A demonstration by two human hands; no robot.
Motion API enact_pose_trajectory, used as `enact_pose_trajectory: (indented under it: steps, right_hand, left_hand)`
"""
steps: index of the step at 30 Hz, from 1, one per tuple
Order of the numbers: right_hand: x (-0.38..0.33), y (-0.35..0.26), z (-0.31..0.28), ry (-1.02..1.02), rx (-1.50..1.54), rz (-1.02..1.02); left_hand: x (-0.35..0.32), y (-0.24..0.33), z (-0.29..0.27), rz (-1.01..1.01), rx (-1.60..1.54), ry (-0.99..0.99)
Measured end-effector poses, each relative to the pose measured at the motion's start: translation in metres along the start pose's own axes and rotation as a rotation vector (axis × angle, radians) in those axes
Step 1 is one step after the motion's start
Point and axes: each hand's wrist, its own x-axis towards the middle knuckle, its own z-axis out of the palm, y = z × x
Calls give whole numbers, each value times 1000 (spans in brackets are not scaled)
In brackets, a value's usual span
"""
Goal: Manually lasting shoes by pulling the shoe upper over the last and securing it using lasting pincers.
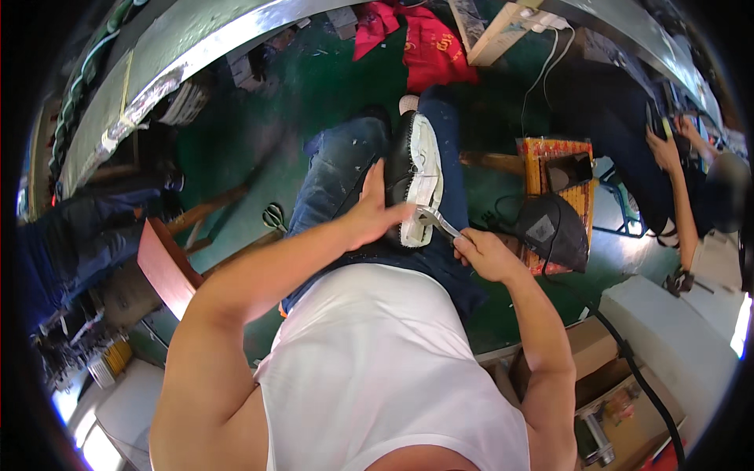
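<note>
Bracing black shoe sole-up along lap with left hand, fingers curled over its edge, right hand fisted around metal tool at heel; best working slowly, shoe pinned firmly.

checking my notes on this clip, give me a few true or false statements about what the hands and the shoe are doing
1. The left hand rests on a black shoe lying sole-up on the lap. True.
2. The right hand is empty. False: it grips a metal tool whose tip meets the white sole.
3. Scissors lie on the green floor. True.
4. The shoe stands on a table. False: it lies across the jeans.
</note>
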Motion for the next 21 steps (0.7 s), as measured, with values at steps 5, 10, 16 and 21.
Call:
enact_pose_trajectory:
  steps: [5,10,16,21]
  right_hand:
    - [-3,-16,-12,-46,-64,44]
    - [-18,-56,-37,-88,58,258]
    - [16,-53,11,247,-426,-136]
    - [9,-58,13,257,-427,-121]
  left_hand:
    - [-14,-6,10,24,-108,-11]
    - [-6,-7,19,33,-140,58]
    - [-3,-13,22,21,-117,58]
    - [-6,-7,16,-28,-171,3]
